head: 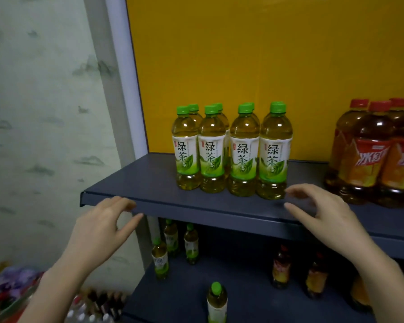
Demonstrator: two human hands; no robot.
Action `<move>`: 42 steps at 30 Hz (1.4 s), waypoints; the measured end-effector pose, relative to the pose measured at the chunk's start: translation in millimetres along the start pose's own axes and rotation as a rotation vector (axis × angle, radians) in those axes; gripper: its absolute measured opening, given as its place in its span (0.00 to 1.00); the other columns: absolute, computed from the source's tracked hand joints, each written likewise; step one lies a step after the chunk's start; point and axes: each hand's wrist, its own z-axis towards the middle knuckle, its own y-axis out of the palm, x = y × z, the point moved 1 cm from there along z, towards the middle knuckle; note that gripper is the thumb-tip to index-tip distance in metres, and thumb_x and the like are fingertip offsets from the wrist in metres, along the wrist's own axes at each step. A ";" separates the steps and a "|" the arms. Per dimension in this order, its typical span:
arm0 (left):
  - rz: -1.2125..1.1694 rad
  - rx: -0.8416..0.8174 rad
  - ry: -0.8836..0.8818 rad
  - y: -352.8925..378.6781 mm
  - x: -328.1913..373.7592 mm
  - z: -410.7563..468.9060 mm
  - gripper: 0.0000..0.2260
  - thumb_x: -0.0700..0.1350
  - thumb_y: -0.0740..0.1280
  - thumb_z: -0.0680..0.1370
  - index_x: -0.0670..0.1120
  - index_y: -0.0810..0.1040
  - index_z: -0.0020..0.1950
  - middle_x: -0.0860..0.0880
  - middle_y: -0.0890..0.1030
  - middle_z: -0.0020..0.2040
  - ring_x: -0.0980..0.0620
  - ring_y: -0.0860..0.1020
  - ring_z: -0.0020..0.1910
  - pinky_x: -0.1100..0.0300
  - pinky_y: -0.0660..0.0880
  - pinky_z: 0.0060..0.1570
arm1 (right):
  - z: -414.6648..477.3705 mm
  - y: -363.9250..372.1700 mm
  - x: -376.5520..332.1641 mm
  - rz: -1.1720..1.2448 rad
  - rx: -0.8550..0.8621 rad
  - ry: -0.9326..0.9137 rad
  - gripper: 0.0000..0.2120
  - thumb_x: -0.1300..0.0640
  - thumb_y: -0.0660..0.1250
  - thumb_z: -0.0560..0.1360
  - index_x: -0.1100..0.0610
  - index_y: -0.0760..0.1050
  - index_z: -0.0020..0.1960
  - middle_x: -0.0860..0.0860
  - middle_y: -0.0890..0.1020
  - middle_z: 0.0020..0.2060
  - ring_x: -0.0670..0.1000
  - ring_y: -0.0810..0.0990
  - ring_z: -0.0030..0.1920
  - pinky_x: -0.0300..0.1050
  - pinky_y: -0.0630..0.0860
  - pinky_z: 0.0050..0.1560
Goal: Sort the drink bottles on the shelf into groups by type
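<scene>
Several green-capped green tea bottles (231,148) stand in two tight rows in the middle of the dark upper shelf (149,183). Red-capped iced tea bottles (373,155) stand grouped at the shelf's right end. My left hand (103,229) hovers by the shelf's front left edge, fingers loosely curved and holding nothing. My right hand (322,213) hovers over the front edge just right of the nearest green tea bottle, fingers spread and empty. On the lower shelf (187,297) stand more green tea bottles (173,248) at the left and iced tea bottles (299,269) at the right.
A yellow back panel (266,66) closes off the shelf behind the bottles. A white upright post (126,78) and a patterned wall (40,113) lie to the left. Small dark bottles (103,301) and coloured packages (7,290) sit on the floor at lower left.
</scene>
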 end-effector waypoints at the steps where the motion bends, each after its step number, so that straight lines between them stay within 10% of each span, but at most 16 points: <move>1: -0.013 0.001 0.011 3.8 -0.8 7.1 0.17 0.60 0.59 0.72 0.48 0.79 0.45 0.53 0.81 0.41 0.51 0.80 0.40 0.62 0.72 0.31 | 3.5 0.3 1.1 -0.009 0.011 0.008 0.13 0.49 0.67 0.72 0.47 0.74 0.56 0.42 0.78 0.51 0.47 0.77 0.54 0.52 0.76 0.51; 7: -0.151 -0.057 -0.027 35.4 -1.4 53.8 0.14 0.55 0.67 0.74 0.49 0.78 0.56 0.52 0.80 0.53 0.50 0.78 0.55 0.54 0.75 0.47 | 30.3 4.5 12.9 0.007 0.084 0.068 0.29 0.49 0.70 0.70 0.55 0.66 0.67 0.48 0.75 0.58 0.48 0.74 0.59 0.51 0.73 0.60; 16: -0.836 -0.297 -0.104 87.5 2.6 139.3 0.53 0.68 0.74 0.55 0.51 0.58 0.74 0.54 0.69 0.69 0.57 0.68 0.66 0.55 0.67 0.66 | 83.1 21.0 36.1 0.449 -0.078 0.286 0.54 0.39 0.74 0.56 0.50 0.52 0.75 0.50 0.64 0.72 0.50 0.65 0.69 0.48 0.66 0.67; 20: -1.127 -0.508 -0.048 104.8 5.6 168.7 0.60 0.66 0.78 0.45 0.58 0.52 0.71 0.63 0.68 0.63 0.67 0.71 0.58 0.74 0.71 0.51 | 102.4 31.4 37.3 0.679 -0.159 0.287 0.58 0.48 0.78 0.55 0.43 0.45 0.75 0.45 0.60 0.72 0.44 0.64 0.66 0.38 0.68 0.59; 42: -1.363 -0.674 0.075 132.2 15.5 190.4 0.54 0.61 0.81 0.47 0.49 0.65 0.70 0.60 0.80 0.56 0.61 0.78 0.57 0.69 0.76 0.48 | 120.0 56.4 27.0 0.864 -0.100 0.240 0.63 0.45 0.82 0.45 0.48 0.53 0.73 0.45 0.77 0.59 0.40 0.80 0.54 0.32 0.77 0.44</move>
